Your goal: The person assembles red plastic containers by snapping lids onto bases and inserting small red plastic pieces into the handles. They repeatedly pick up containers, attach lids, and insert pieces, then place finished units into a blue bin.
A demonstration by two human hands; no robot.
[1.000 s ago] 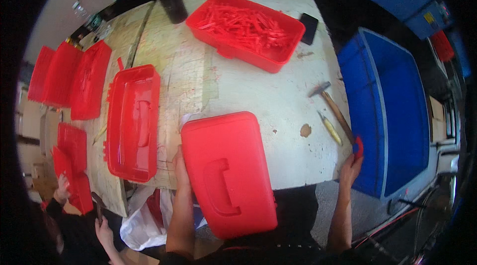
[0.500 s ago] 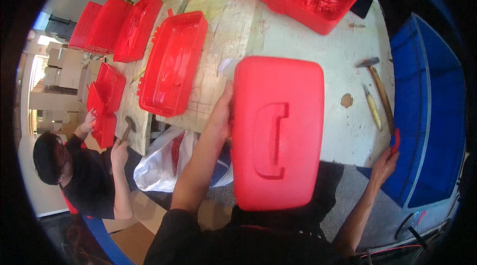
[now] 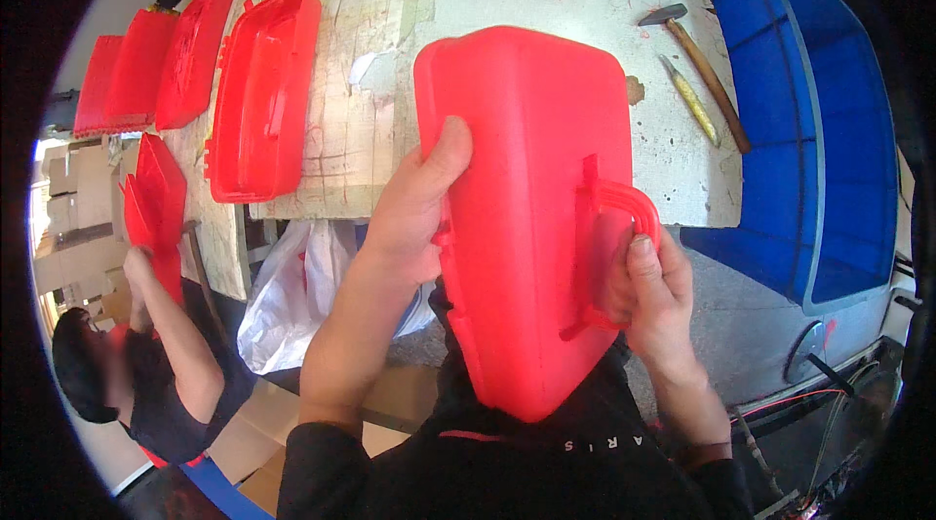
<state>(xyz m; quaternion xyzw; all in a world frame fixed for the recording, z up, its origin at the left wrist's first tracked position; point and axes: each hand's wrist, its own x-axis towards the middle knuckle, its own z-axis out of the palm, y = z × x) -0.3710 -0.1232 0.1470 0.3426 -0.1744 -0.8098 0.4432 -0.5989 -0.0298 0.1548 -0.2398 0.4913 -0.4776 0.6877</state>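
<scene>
Close to my body I hold a red plastic case shell (image 3: 502,159), tilted, its outer face toward me. My left hand (image 3: 414,193) is closed on its left edge, thumb on top and fingers partly hidden behind. A curved red carry handle (image 3: 629,200) stands at the recess in the shell's right part, its ends at the two slots; I cannot tell if they are seated. My right hand (image 3: 658,296) is closed round this handle, the thumb lying along it.
A worktable (image 3: 366,145) bears another red shell (image 3: 263,96), a stack of red shells (image 3: 141,67), a hammer (image 3: 697,57) and a yellow-handled pointed tool (image 3: 690,103). A blue crate (image 3: 780,120) stands right, a white sack (image 3: 288,310) below. Another person (image 3: 171,384) works at left.
My right hand has brought the handle from the table's right edge to the shell's recess. The shell has turned and tilted, and my left thumb now lies over its face.
</scene>
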